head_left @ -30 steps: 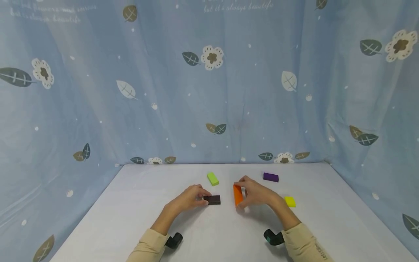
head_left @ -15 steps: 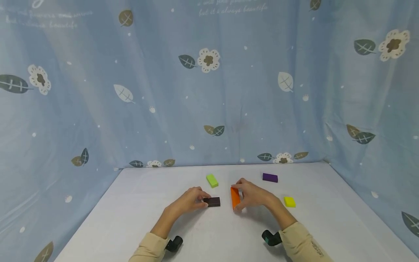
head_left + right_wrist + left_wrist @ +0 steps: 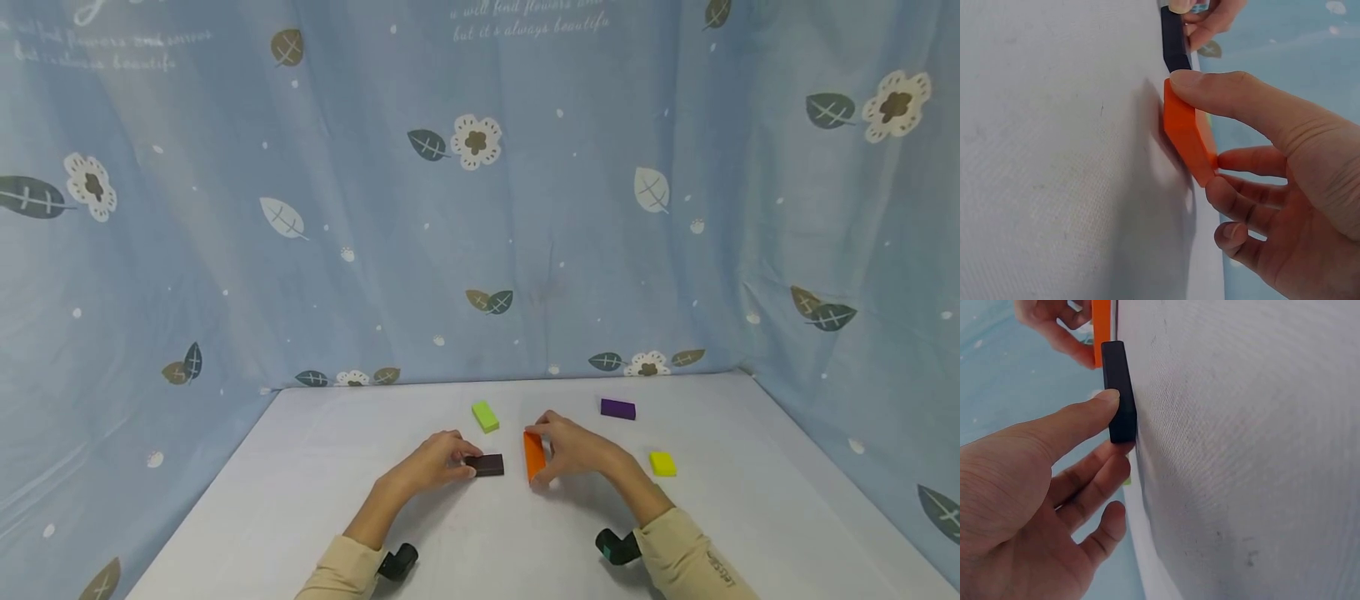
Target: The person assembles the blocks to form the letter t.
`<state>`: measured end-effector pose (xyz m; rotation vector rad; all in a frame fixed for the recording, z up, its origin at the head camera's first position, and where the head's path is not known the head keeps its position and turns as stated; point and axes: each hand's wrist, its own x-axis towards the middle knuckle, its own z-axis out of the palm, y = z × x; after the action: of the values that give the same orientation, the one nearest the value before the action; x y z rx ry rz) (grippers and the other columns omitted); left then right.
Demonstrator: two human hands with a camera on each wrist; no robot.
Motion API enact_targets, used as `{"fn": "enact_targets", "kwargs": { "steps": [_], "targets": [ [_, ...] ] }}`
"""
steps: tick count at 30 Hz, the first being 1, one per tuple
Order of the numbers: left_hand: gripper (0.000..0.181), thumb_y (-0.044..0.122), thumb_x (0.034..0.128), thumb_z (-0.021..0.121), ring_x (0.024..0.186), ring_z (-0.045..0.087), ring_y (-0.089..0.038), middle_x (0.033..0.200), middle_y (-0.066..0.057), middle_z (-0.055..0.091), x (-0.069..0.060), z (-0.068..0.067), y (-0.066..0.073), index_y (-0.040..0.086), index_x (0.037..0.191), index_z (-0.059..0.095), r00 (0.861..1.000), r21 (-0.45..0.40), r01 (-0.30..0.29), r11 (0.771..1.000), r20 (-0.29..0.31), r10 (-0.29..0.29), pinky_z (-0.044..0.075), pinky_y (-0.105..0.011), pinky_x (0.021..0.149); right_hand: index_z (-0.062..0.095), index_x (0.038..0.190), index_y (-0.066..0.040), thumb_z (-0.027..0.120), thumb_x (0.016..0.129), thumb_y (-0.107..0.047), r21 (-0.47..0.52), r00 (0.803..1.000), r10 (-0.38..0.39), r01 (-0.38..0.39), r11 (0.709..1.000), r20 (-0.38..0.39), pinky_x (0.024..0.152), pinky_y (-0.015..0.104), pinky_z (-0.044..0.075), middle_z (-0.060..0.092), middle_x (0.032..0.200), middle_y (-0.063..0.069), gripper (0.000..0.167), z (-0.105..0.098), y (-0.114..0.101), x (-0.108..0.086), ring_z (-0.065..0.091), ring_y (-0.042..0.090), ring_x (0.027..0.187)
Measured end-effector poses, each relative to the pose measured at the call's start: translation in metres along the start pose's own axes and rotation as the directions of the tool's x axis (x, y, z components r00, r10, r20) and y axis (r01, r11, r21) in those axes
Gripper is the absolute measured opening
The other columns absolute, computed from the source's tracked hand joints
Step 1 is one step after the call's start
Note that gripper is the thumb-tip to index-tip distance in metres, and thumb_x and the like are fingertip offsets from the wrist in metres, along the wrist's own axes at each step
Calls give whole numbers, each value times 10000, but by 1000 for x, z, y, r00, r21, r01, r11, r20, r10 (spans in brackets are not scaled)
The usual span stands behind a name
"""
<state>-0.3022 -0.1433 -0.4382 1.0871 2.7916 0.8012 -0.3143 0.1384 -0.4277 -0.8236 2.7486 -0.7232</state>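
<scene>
My left hand (image 3: 437, 458) pinches the left end of a dark, nearly black block (image 3: 489, 465) between thumb and fingers. The left wrist view shows the thumb on one side of this block, low against the white cloth. Just to its right, my right hand (image 3: 573, 452) holds an orange block (image 3: 534, 458) by its two ends, thumb at the near end and fingertips at the far one. In the right wrist view the orange block (image 3: 1188, 128) looks tilted, with a shadow beneath it. A narrow gap separates the two blocks in the head view.
Behind the hands lies a lime green block (image 3: 485, 417). A purple block (image 3: 618, 409) is at the back right, and a yellow block (image 3: 663, 464) lies near the right forearm. A blue patterned curtain (image 3: 375, 208) encloses the white table (image 3: 255, 500) at the back and sides.
My right hand has moved left with the orange block, narrowing the gap to the dark block. The left hand keeps its grip almost in place. The head view has shifted slightly.
</scene>
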Motion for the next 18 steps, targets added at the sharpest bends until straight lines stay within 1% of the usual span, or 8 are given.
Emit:
{"fn": "enact_targets", "kwargs": {
  "steps": [4, 9, 12, 18],
  "targets": [
    [285, 143, 884, 724, 862, 625, -230, 929, -104, 669, 0, 0, -1, 25, 1144, 726, 1000, 7, -1, 1000, 1, 1, 498, -257, 738, 556, 1375, -21, 881, 698, -371, 2, 1000, -3, 3, 1000, -2, 799, 258, 520, 540, 1239, 106, 829, 0, -1, 1, 517, 161, 971],
    [283, 139, 887, 721, 880, 628, -243, 936, -99, 666, -1, 0, 0, 34, 1149, 725, 1000, -4, 10, 1000, -1, -10, 505, -268, 752, 561, 1370, -20, 879, 699, -381, 1, 1000, 4, -4, 1000, -4, 830, 282, 528, 543, 1227, 95, 825, 2, -2, 1, 519, 155, 976],
    [284, 147, 888, 721, 884, 626, -234, 940, -86, 667, -2, 1, 0, 44, 1153, 726, 1000, -1, 18, 1000, 4, -18, 498, -251, 752, 564, 1368, -22, 878, 698, -384, 2, 1000, 8, -8, 1000, -3, 841, 289, 531, 542, 1226, 90, 823, 3, -1, 1, 517, 150, 978],
    [281, 147, 891, 718, 887, 622, -230, 948, -78, 668, 0, 1, 1, 52, 1155, 726, 1000, 1, 30, 1000, 6, -30, 495, -248, 755, 565, 1369, -35, 877, 699, -392, 1, 1000, 15, -15, 1000, -8, 883, 319, 540, 540, 1230, 79, 821, 6, 0, 2, 520, 151, 989]
  ]
}}
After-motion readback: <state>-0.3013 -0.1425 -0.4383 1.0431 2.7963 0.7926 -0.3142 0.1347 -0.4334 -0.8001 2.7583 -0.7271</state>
